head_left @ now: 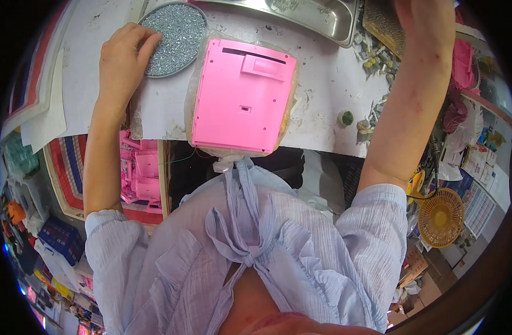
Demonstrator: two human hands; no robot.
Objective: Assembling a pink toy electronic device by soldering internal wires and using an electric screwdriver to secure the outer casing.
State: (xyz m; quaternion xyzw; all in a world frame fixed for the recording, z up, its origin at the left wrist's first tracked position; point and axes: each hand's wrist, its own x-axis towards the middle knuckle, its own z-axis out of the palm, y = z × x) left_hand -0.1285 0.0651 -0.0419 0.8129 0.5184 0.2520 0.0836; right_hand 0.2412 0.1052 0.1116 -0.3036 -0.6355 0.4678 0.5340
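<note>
My left hand [124, 56] is at the left rim of a round metal tray [167, 75] full of small silver screws [180, 36]. Its thumb and fingers are drawn together in a pinch, and whatever may be between them is too small to make out. A pink plastic housing [219, 95] with a slot, a raised block and several small holes lies in front of me on a clear plastic-wrapped pad [296, 99]. Raised at the top right, my right hand [422, 14] is cut off by the upper edge, so its fingers are hidden.
A stainless steel tray [337, 28] stands at the back of the white table [323, 72]. Small metal pieces [379, 61] lie scattered at the right, near a small green-topped round object [345, 118]. More pink parts [147, 167] fill an open compartment below left. A yellow fan [441, 218] stands right.
</note>
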